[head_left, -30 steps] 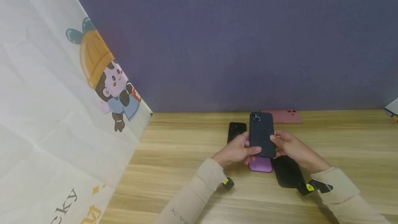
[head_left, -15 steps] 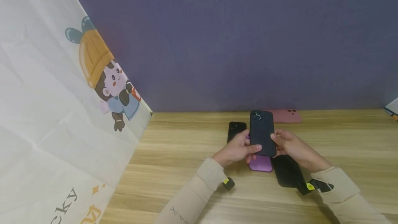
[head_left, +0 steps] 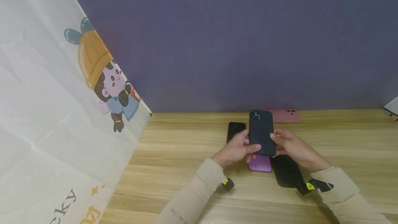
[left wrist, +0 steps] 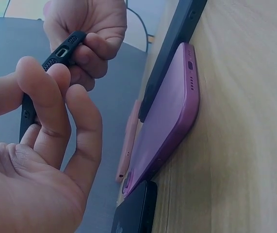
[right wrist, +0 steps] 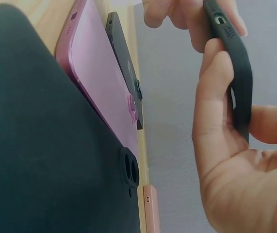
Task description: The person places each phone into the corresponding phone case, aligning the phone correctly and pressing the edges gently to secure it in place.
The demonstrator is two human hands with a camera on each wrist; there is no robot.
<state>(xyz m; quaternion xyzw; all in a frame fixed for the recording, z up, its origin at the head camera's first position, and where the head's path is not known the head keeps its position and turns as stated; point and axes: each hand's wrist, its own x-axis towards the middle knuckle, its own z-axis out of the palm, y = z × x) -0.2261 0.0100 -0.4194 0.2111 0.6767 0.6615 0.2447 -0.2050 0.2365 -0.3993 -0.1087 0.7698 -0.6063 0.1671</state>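
Note:
A phone in a dark case (head_left: 262, 134) is held up above the table, back and camera lenses towards the head camera. My left hand (head_left: 234, 149) grips its left edge, thumb on the back near the lower corner. On the opposite edge my right hand (head_left: 293, 149) pinches it, thumb on the back and fingers behind. Both wrist views show the port opening at the case's bottom end. Beneath it lies a purple phone (head_left: 260, 164), largely hidden in the head view. A black phone (head_left: 236, 130) is left of it, a dark case-like piece (right wrist: 46, 131) right of it.
A pink phone or case (head_left: 286, 116) lies at the back against the dark blue-grey panel (head_left: 236, 44). On the left hangs a white sheet (head_left: 40, 96) with a cartoon figure. The wooden table (head_left: 174, 141) runs under everything. A printed item (head_left: 392, 110) shows at the far right edge.
Both hands keep their grip on the cased phone. It has risen slightly in the head view since the first frame; the things on the table lie as before.

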